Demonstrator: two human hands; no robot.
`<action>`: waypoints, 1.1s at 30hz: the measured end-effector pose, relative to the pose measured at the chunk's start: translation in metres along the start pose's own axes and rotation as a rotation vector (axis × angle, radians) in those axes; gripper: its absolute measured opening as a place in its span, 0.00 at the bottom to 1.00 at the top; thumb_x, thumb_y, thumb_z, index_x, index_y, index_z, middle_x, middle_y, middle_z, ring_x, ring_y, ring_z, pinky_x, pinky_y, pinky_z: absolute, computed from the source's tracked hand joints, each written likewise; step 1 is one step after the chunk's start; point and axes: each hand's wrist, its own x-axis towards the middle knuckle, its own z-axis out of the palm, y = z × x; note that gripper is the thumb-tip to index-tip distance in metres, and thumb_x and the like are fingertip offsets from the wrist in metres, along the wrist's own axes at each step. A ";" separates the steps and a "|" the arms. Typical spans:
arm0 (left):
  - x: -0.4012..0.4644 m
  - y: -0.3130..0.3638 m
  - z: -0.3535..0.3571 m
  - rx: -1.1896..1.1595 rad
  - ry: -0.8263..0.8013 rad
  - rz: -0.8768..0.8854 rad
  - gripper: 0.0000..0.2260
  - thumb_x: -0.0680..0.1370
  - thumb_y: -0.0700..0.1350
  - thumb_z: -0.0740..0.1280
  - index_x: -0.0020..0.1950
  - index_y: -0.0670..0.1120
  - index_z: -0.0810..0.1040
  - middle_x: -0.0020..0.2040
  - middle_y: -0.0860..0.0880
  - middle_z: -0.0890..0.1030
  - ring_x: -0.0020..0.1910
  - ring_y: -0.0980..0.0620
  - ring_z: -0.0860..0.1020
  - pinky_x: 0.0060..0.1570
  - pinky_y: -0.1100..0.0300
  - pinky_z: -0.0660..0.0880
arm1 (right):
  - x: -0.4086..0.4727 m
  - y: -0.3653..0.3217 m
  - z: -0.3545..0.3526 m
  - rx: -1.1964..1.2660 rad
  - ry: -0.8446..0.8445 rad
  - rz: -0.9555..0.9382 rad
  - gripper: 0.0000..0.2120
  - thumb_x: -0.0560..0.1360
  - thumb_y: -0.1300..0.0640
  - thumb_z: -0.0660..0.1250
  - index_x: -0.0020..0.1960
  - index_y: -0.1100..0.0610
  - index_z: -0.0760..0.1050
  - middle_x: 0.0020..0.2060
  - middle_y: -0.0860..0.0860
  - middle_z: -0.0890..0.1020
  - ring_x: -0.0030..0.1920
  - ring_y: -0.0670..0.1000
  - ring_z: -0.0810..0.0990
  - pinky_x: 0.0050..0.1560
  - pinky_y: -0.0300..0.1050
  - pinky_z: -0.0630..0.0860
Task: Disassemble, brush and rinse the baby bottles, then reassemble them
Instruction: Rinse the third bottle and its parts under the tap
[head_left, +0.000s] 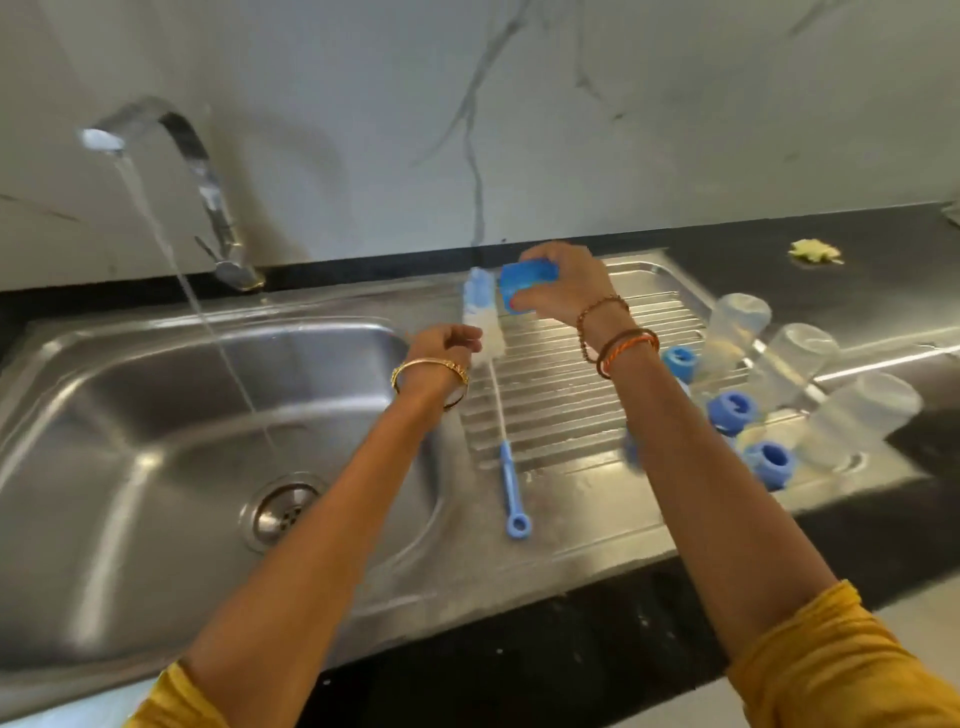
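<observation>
3 clear bottles (789, 364) lie at right on the drainboard (561, 405), blue rings (732, 413) beside them. Right hand (563, 286) grips a blue cap (527, 286) mid-frame. Left hand (441, 345), fingers curled, touches the brush (488, 332); grip unclear. Tap (171, 156) runs, upper left.

Left grip (445, 343) curled; right grip (558, 283) clasping.

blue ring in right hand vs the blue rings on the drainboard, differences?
The held blue ring is up in the air, gripped by the right hand beside the bottle brush; the three blue rings lie on the drainboard by the clear bottles, untouched. Held one is tilted sideways; the others show their openings. Same blue colour.
</observation>
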 end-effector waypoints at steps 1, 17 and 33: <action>-0.002 0.003 0.013 0.012 -0.006 0.000 0.14 0.76 0.29 0.57 0.57 0.36 0.77 0.53 0.39 0.80 0.43 0.48 0.76 0.50 0.56 0.74 | 0.002 0.009 -0.011 -0.213 -0.001 -0.011 0.25 0.66 0.60 0.74 0.61 0.59 0.73 0.56 0.55 0.76 0.56 0.54 0.76 0.52 0.43 0.74; -0.023 -0.002 0.094 0.398 0.008 0.105 0.09 0.75 0.36 0.66 0.55 0.40 0.79 0.54 0.44 0.81 0.52 0.48 0.78 0.48 0.64 0.71 | 0.015 0.085 -0.011 -1.129 -0.237 0.001 0.14 0.77 0.60 0.61 0.62 0.58 0.73 0.58 0.54 0.77 0.58 0.56 0.76 0.55 0.49 0.71; -0.016 -0.003 0.060 0.116 0.235 0.017 0.11 0.76 0.32 0.62 0.55 0.40 0.79 0.54 0.43 0.80 0.51 0.47 0.78 0.55 0.56 0.75 | 0.017 0.033 -0.018 -0.797 -0.191 -0.115 0.18 0.74 0.59 0.68 0.63 0.57 0.71 0.58 0.54 0.77 0.58 0.55 0.76 0.50 0.45 0.71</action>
